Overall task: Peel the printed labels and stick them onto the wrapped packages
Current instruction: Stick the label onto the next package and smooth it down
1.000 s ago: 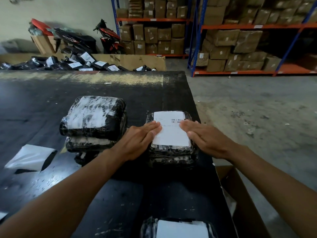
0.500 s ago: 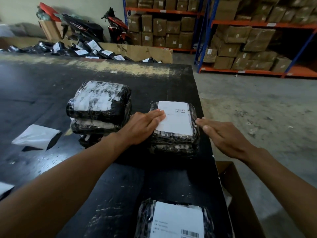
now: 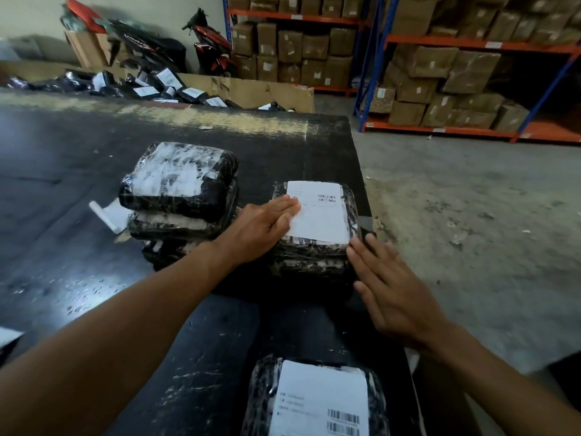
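Black table [image 3: 78, 190] up front; left hand [image 3: 261, 228] presses flat fingers on the label [image 3: 317, 215] already stuck atop the package [image 3: 311, 259] by the right edge; right hand [image 3: 396, 294] hovers open beside it; nearer package [image 3: 262, 398] labelled too; stack [image 3: 179, 190] at left likely awaits labels.

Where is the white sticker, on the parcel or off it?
On. The label lies flat on top of the wrapped package, and the left hand presses its edge with straight fingers.

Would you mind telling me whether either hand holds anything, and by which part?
Nothing is gripped: the left hand presses the label at its left edge; the right hand is open beside the package.
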### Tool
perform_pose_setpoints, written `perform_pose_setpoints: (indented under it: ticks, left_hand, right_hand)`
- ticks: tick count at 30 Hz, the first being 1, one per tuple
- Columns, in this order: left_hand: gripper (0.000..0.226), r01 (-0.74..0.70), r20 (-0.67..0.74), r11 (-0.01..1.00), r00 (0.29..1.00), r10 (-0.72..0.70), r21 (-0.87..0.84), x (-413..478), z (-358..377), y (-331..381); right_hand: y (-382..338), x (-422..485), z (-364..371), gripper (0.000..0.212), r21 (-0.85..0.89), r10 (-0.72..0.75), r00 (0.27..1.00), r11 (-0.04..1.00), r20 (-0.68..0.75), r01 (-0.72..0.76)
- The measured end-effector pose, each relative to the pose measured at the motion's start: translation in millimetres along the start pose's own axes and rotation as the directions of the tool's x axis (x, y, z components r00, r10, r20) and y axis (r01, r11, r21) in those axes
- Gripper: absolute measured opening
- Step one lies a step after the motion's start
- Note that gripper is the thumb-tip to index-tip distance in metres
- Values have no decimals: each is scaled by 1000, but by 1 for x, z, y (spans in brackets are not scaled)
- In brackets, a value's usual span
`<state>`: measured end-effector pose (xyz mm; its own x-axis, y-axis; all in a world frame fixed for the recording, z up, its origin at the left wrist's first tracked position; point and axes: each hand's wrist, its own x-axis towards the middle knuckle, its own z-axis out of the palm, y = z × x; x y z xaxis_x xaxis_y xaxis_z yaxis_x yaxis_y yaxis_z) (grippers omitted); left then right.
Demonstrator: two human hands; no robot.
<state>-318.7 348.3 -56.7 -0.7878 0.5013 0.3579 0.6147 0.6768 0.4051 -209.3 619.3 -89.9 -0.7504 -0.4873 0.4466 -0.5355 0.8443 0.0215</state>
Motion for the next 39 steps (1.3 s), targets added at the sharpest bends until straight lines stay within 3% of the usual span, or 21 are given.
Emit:
perform_pose_setpoints:
  ticks: [2,4,9,12,15,17,21,23,26,28,32,36,39]
  left_hand:
    - [50,12,-16,1000,1000,-12,1,0,0,1]
    - [54,-4,-29,1000,1000,4,3,-1,-2,3]
    - [62,-23,-19,1000,1000,23,-8,-3,-2,3]
    - [64,-2,-35,1000,999,1,-10,-3,2,3]
    - [63,-2,-50,1000,999,2,-11,-2,2,4]
    - [62,-12,-61,1000,998,12,-9,-4,2,5]
    - [60,4,-74,1000,997,-6,-25,-6,4,5]
    - [55,30,-97,999,995,-34,-46,-5,7,6]
    - [48,44,-113,998,992,-49,-53,-4,9,8]
    - [47,31,-106,998,994,-37,-55,-4,8,9]
    - [53,1,-33,999,999,-3,-49,-6,2,7]
    - [55,-14,107,999,994,11,30,-4,-8,11]
    - [57,-142,48,974,990,135,178,-6,-12,21]
  right_hand:
    - [-9,32,-4,53,21,62,995,998,-80,-60]
    - [-23,64,1,57,4,112,992,994,-58,-112]
    - [-17,17,20,59,-144,-14,995,989,100,29]
    - [-9,-2,8,53,-86,-44,999,995,14,45]
    - [-21,48,2,51,2,77,992,997,-104,-78]
    - [-29,67,5,55,-10,119,992,993,-30,-120]
    - [-26,19,9,56,-61,47,993,997,109,-40]
    - [-25,4,-4,54,12,53,998,999,36,-53]
    - [-23,32,-18,49,200,264,956,951,-130,-235]
    - [-20,60,-21,53,259,368,929,902,-45,-344]
    - [-14,80,-5,51,181,346,919,908,189,-378]
    - [-12,77,0,49,176,357,913,903,195,-391]
    - [-11,77,-1,49,189,355,912,900,204,-392]
